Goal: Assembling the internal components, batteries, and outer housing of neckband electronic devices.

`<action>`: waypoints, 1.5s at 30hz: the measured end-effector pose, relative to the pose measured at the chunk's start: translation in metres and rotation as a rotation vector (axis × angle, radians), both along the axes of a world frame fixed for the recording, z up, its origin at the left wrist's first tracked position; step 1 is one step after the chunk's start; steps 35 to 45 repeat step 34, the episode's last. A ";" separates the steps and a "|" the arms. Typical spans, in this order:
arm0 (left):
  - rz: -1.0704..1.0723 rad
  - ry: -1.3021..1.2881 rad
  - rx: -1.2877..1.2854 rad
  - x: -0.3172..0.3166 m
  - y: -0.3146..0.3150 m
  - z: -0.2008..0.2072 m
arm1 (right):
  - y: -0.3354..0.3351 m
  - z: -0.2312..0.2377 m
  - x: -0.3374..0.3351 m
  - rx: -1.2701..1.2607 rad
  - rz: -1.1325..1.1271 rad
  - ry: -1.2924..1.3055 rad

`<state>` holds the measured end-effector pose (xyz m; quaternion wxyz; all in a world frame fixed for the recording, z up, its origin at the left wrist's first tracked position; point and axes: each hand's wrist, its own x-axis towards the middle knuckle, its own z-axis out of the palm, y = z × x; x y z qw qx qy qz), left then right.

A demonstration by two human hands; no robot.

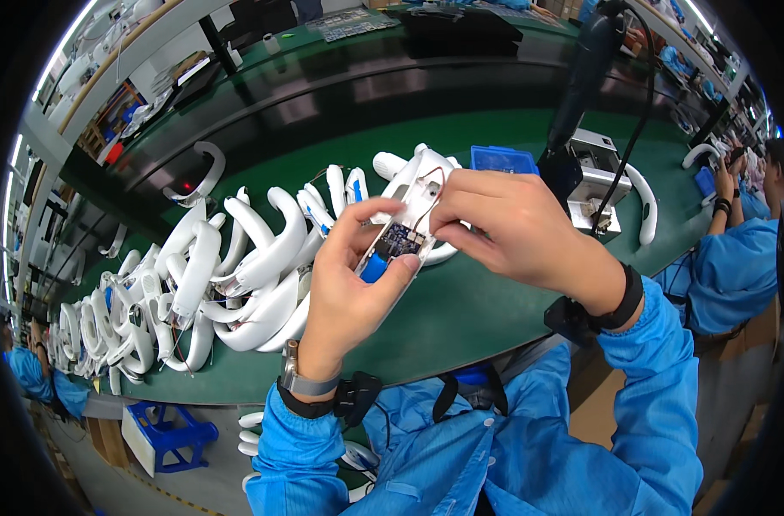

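My left hand is closed round an opened white curved plastic housing, held up over the bench and tilted. Inside it sit a dark circuit board and a blue block. Its thumb lies across the near part, beside the board. My right hand is closed in a pinch at the housing's right edge, close to a thin reddish wire that runs to the board. The fingers hide what the pinch holds. More white curved housings lie heaped on the left.
The green bench top spans the scene. Behind my hands stand a blue bin, a black upright tool with a cable, and a metal box device. One housing lies right of it. A co-worker in blue sits at right.
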<state>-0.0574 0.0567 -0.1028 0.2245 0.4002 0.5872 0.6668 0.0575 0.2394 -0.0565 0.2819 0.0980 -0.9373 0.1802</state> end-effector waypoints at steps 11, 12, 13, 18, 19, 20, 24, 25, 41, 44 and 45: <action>-0.023 0.015 -0.095 -0.001 0.000 -0.007 | 0.003 -0.002 -0.007 0.218 0.103 0.040; -0.005 0.021 -0.061 -0.001 0.000 -0.008 | 0.003 -0.002 -0.007 0.218 0.105 0.039; -0.005 0.020 -0.061 -0.001 -0.001 -0.008 | 0.003 -0.003 -0.008 0.222 0.105 0.054; 0.005 0.035 -0.095 -0.002 -0.003 -0.007 | 0.004 -0.004 -0.008 0.242 0.111 0.068; 0.004 0.034 -0.095 -0.002 -0.003 -0.007 | 0.004 -0.004 -0.008 0.261 0.113 0.072; 0.009 0.044 -0.091 -0.002 -0.002 -0.007 | 0.005 -0.004 -0.008 0.280 0.115 0.076; 0.042 0.085 -0.088 -0.002 -0.003 -0.012 | 0.004 -0.002 -0.009 0.315 0.148 0.070; 0.041 0.084 -0.088 -0.002 -0.002 -0.011 | 0.003 0.000 -0.010 0.376 0.167 0.098; 0.086 0.180 -0.119 -0.004 0.001 -0.014 | 0.003 0.000 -0.010 0.376 0.203 0.018; 0.086 0.180 -0.119 -0.004 0.001 -0.014 | 0.003 0.000 -0.010 0.376 0.203 0.018; 0.086 0.180 -0.119 -0.004 0.001 -0.014 | 0.003 0.000 -0.010 0.376 0.203 0.018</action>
